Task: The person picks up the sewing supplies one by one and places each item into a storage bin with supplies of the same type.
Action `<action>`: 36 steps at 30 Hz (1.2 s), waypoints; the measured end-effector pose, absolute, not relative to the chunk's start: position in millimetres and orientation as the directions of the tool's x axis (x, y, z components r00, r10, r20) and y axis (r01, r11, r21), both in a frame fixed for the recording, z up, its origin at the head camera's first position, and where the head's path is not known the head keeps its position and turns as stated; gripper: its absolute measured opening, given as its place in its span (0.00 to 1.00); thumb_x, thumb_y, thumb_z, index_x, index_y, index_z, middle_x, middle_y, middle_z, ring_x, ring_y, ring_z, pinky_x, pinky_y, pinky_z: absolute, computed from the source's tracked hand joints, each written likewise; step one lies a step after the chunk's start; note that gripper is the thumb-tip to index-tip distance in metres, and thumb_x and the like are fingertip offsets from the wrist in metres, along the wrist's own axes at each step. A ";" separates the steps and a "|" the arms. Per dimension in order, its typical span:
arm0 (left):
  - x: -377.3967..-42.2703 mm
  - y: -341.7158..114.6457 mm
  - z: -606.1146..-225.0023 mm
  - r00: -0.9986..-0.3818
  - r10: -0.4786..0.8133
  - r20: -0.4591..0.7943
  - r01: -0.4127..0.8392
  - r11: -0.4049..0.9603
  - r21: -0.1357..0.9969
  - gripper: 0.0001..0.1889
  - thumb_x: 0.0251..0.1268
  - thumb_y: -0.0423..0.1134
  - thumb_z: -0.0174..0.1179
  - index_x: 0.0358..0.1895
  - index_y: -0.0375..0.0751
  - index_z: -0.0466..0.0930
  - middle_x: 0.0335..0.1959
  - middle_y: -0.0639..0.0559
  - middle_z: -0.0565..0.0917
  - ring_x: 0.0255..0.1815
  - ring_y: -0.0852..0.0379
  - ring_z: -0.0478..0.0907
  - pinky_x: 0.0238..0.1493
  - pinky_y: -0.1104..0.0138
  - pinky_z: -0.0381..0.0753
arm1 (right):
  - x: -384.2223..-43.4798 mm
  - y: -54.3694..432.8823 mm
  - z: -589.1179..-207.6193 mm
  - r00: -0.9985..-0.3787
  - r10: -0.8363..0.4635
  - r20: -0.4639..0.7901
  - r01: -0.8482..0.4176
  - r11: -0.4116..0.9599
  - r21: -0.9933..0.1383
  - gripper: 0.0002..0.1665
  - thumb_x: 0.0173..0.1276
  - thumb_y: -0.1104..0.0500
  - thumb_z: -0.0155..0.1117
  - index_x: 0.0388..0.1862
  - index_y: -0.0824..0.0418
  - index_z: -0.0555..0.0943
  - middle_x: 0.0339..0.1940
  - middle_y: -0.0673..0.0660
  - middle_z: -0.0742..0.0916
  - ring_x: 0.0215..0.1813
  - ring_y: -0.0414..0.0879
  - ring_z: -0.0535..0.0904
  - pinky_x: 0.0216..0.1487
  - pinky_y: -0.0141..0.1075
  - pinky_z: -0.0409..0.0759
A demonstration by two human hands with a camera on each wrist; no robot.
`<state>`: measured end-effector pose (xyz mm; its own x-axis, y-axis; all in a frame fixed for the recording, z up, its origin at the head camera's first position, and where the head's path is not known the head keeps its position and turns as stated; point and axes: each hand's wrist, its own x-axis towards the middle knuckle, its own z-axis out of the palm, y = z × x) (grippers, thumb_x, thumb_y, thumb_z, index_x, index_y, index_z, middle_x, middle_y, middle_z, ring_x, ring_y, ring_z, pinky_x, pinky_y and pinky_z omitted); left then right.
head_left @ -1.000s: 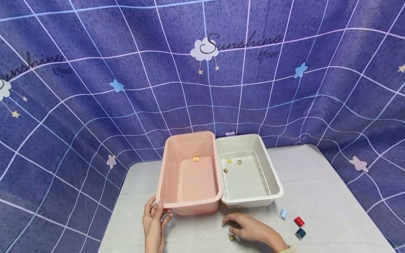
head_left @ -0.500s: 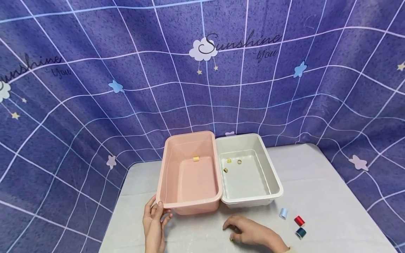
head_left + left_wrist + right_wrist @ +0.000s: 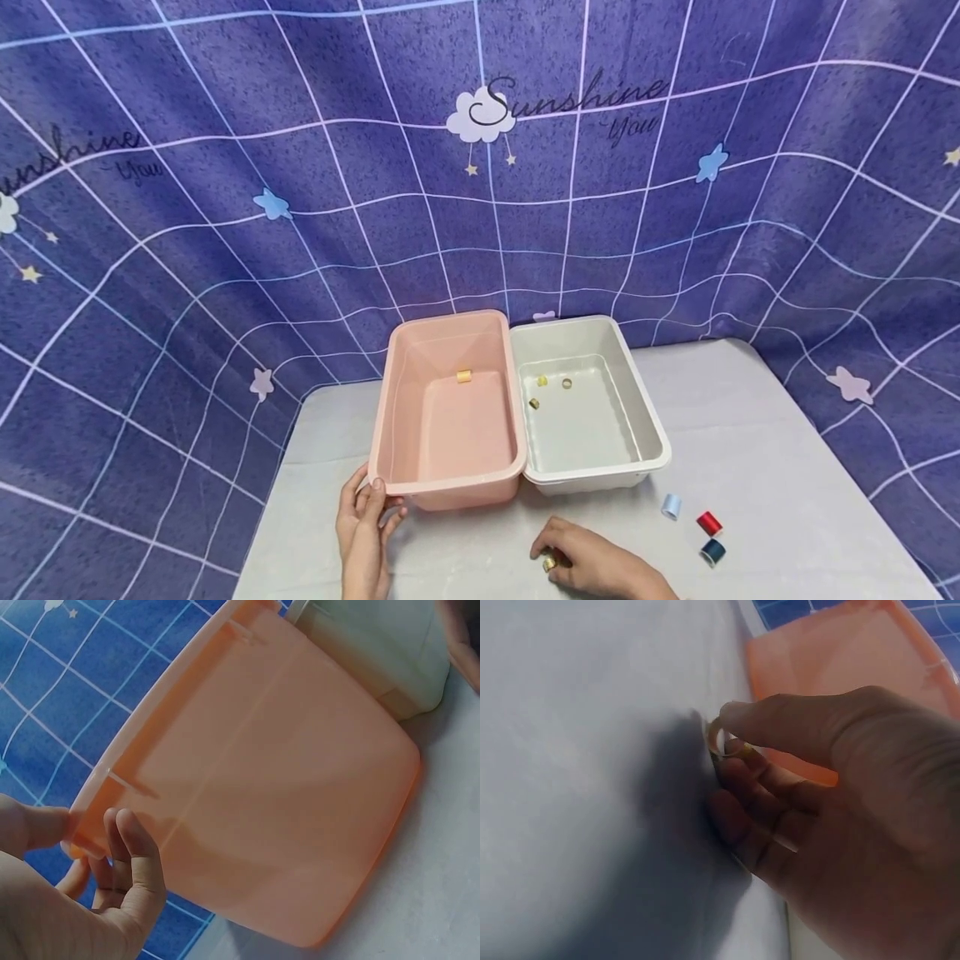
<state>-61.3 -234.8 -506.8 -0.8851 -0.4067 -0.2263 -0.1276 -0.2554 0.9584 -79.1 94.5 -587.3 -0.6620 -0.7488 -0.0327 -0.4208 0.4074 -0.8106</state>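
Observation:
My left hand (image 3: 363,533) grips the near left corner of the pink plastic basin (image 3: 468,486), thumb on the rim and fingers beneath; in the left wrist view the fingers (image 3: 139,859) curl by its outer wall. Low over the table in front of the basins, my right hand (image 3: 592,558) pinches a gold-coloured ring (image 3: 550,562) between thumb and fingers. Seen from the right wrist, the ring (image 3: 718,739) stands with its hole showing at the thumb tip. Inside the pink basin lies a yellow thread spool (image 3: 464,377). The white basin (image 3: 651,417) beside it holds several small rings (image 3: 567,384).
On the grey-white tablecloth (image 3: 780,467), right of my right hand, lie a light blue spool (image 3: 671,507), a red spool (image 3: 708,523) and a dark teal spool (image 3: 712,551). A blue grid-patterned curtain (image 3: 480,233) hangs behind and along the sides.
My right hand's fingers have closed on the ring that lay on the table beside the thumb, and the ring now shows between them. The left hand stays at the basin corner.

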 end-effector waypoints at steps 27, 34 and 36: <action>-61.7 -236.8 -508.0 -0.887 -0.396 -0.238 -0.139 -0.261 0.955 0.28 0.81 0.48 0.56 0.77 0.51 0.60 0.48 0.62 0.81 0.38 0.65 0.82 0.39 0.72 0.88 | -79.3 96.1 -594.0 -0.679 -0.732 -0.048 -0.264 0.305 -0.915 0.03 0.76 0.60 0.65 0.40 0.56 0.84 0.33 0.46 0.84 0.34 0.26 0.72 0.35 0.23 0.76; -61.4 -237.1 -510.4 -0.883 -0.404 -0.238 -0.140 -0.257 0.956 0.28 0.81 0.48 0.57 0.77 0.51 0.60 0.49 0.60 0.81 0.38 0.64 0.82 0.38 0.72 0.88 | -79.4 96.8 -596.9 -0.675 -0.736 -0.043 -0.257 0.289 -0.922 0.04 0.78 0.61 0.63 0.44 0.56 0.85 0.36 0.50 0.87 0.36 0.26 0.74 0.37 0.24 0.78; -61.5 -236.7 -510.7 -0.882 -0.408 -0.236 -0.137 -0.256 0.957 0.28 0.81 0.49 0.57 0.77 0.51 0.60 0.49 0.59 0.81 0.37 0.64 0.82 0.38 0.72 0.88 | -80.0 97.4 -597.8 -0.679 -0.734 -0.036 -0.266 0.290 -0.919 0.04 0.77 0.61 0.63 0.44 0.57 0.85 0.37 0.50 0.87 0.36 0.26 0.75 0.37 0.24 0.78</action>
<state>-61.5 -236.7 -510.7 -0.8823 -0.4076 -0.2355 -0.1370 -0.2563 0.9568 -80.0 97.4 -597.8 -0.6786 -0.7337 -0.0356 -0.2655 0.2903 -0.9194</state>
